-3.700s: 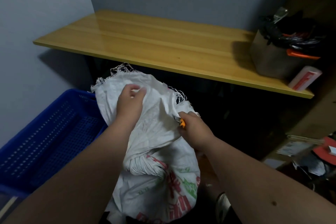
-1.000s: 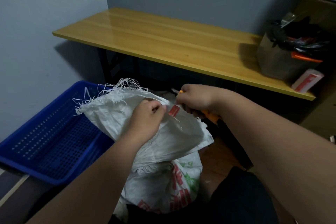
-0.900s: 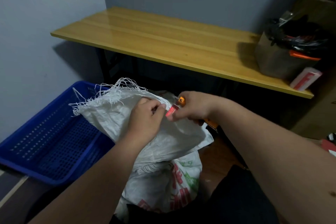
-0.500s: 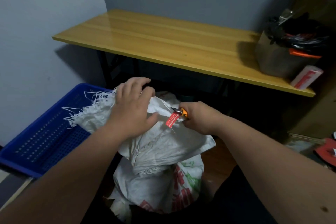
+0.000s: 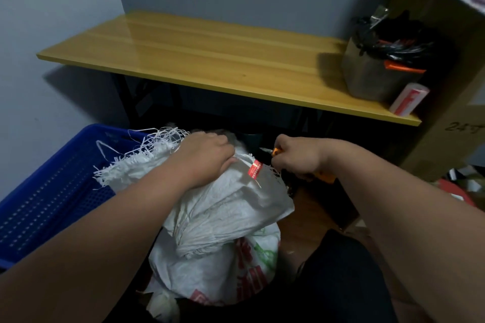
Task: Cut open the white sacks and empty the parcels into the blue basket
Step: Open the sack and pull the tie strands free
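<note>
Below both hands stands the sack (image 5: 217, 252), its frayed mouth folded over. Left hand (image 5: 207, 158) grips the bunched top, fingers (image 5: 227, 157) curled shut on the fabric. Just right of them hangs a red tag (image 5: 255, 169). Right hand (image 5: 298, 156) is fisted round an orange knife (image 5: 275, 151), blade pointing left. Left of the fingers sits the basket (image 5: 52, 191). Beyond spans the counter (image 5: 210, 60).

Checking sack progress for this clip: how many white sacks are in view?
2. One white sack, frayed at its mouth, lies on top under the left hand; a printed sack stands beneath it. More may be hidden below.
</note>
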